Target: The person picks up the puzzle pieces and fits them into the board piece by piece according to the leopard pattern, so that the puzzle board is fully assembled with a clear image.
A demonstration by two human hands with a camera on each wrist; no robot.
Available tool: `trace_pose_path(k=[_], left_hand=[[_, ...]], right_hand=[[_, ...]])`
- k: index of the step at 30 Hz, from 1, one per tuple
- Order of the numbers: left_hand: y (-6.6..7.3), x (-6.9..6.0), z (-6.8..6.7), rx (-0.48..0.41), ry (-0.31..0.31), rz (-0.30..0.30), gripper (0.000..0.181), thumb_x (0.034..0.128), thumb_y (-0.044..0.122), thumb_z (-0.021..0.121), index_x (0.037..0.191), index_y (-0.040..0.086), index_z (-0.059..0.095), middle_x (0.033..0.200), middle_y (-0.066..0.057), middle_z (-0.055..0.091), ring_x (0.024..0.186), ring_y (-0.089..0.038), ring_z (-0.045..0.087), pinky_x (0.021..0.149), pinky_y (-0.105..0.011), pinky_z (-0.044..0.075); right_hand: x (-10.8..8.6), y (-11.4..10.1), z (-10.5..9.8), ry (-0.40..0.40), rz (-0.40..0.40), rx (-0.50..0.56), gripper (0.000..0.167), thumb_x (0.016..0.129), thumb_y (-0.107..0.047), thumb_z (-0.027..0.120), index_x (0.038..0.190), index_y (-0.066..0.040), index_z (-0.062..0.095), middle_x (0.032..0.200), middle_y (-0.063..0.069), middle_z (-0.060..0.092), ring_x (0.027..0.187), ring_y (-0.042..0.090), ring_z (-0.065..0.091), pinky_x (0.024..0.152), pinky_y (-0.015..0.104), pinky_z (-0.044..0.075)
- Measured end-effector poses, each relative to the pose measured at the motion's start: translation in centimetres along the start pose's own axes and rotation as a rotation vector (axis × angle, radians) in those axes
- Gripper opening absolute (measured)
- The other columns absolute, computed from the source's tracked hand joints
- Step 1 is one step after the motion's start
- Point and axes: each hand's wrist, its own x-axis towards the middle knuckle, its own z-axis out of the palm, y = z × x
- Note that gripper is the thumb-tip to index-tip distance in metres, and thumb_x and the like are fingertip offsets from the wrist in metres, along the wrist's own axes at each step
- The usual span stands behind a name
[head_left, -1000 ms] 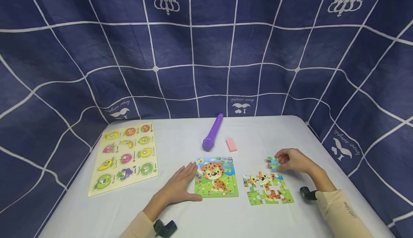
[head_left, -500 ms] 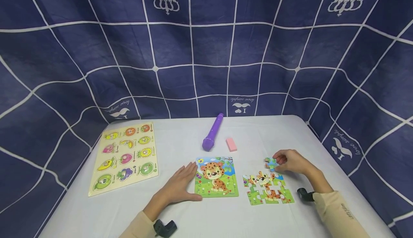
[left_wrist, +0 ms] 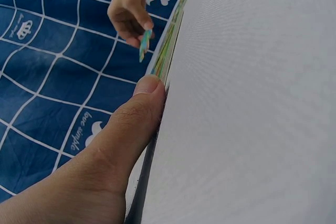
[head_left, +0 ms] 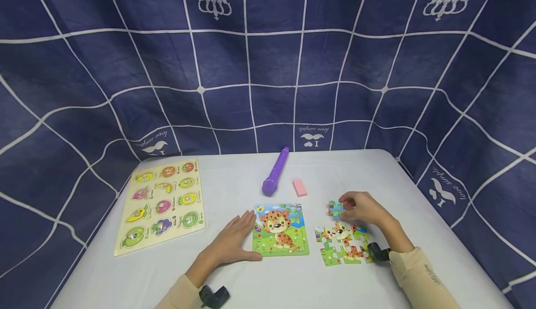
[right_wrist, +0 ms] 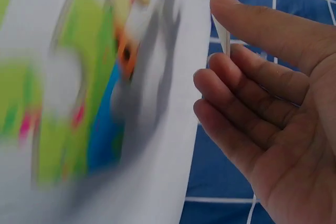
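Right hand: It has moved left in the head view, and it is pinching a puzzle piece with its thumb and finger.
Held piece: It came along with the hand. Now it is right of the middle, a bit low in the frame, just above the top edge of the loose pieces. In the left wrist view it looks lifted up. It is blue and green, too small to tell if it is one bit or more joined.
Loose pieces: They lie close together at the lower right, with gaps. They look the same as before, but the black wrist camera now hides some of their right edge.
Leopard board: It has not moved from the lower middle.
Left hand: It has stayed flat and spread wide at the board's left edge, its thumb touching, so it seems to keep the board still.
Puzzle work: The piece is nearer the board now. It is not set down yet, so I think this part is halfway done.
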Motion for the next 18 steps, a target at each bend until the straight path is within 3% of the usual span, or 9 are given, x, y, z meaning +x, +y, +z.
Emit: trace_pose_path(k=[11,18], left_hand=[[-0.2,0.0,0.1,0.002,0.009,0.007,0.12,0.0691,0.081,0.061,0.154,0.006,0.023,0.163,-0.011,0.018,0.152,-0.025,0.018,0.124,-0.046,0.017],[-0.1,-0.1,0.1,0.003,0.01,0.008,0.12,0.0691,0.081,0.062,0.154,0.006,0.024,0.163,-0.01,0.019,0.152,-0.025,0.019,0.124,-0.046,0.017]], right_hand=[[2.1,-4.7,2.6,0.002,-0.123,0.02,0.039,0.076,-0.02,0.083,0.107,-0.002,0.068,0.093,0.002,0.069,0.084,0.012,0.063,0.076,0.029,0.056],[3.2,-7.0,4.6,-0.028,-0.151,0.019,0.04,0.075,-0.02,0.083,0.108,-0.003,0.069,0.096,0.002,0.07,0.088,0.013,0.063,0.08,0.032,0.057]])
